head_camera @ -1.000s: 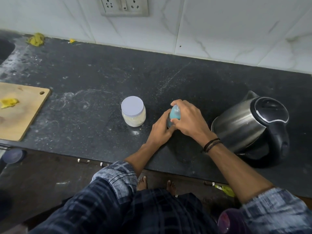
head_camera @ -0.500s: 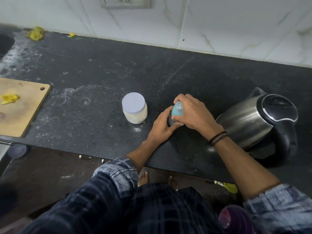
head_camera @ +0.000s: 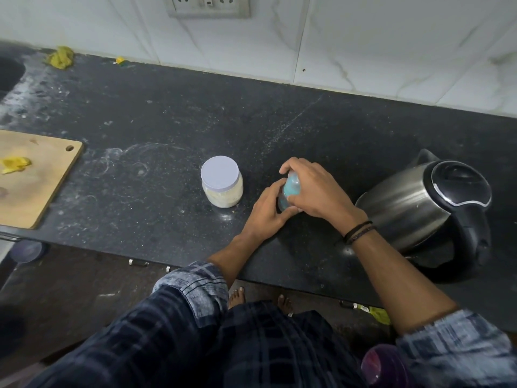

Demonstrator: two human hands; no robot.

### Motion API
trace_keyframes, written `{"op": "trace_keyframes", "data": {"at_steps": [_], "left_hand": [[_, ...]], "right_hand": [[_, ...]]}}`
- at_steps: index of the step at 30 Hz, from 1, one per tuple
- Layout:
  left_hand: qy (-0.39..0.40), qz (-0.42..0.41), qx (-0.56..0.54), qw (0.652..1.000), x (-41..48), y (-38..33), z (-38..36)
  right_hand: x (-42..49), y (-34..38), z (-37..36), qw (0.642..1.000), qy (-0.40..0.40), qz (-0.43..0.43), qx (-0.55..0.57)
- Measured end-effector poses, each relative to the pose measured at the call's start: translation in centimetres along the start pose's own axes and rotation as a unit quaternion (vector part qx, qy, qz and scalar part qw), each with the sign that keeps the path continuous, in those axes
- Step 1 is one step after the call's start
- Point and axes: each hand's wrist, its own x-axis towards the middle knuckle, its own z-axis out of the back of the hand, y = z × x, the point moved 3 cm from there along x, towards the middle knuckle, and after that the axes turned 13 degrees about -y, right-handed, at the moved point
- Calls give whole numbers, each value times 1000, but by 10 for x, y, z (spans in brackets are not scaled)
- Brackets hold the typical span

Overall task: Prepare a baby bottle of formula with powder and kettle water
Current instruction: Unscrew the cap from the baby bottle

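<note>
Just right of the frame's centre, the right hand (head_camera: pixel 319 191) curls over the top of the pale blue baby bottle (head_camera: pixel 291 186), fingers wrapped round its upper end. The left hand (head_camera: pixel 265 215) grips the bottle's lower part from the left, and the bottle stands on the black counter (head_camera: pixel 167 121). The white-lidded powder jar (head_camera: pixel 221 189) stands just left of the hands, apart from them. The steel kettle (head_camera: pixel 405 203) sits at the right, near the right wrist. A wooden cutting board (head_camera: pixel 36 186) lies at the left edge.
</note>
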Motion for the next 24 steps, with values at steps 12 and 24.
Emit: {"op": "trace_keyframes", "data": {"at_steps": [12, 24], "left_hand": [[-4, 1, 0, 1000, -1, -1, -1], [-3, 4, -5, 1000, 0, 0, 0]], "right_hand": [[-2, -4, -1, 1000, -1, -1, 6], [-4, -2, 2, 1000, -9, -12, 13]]}}
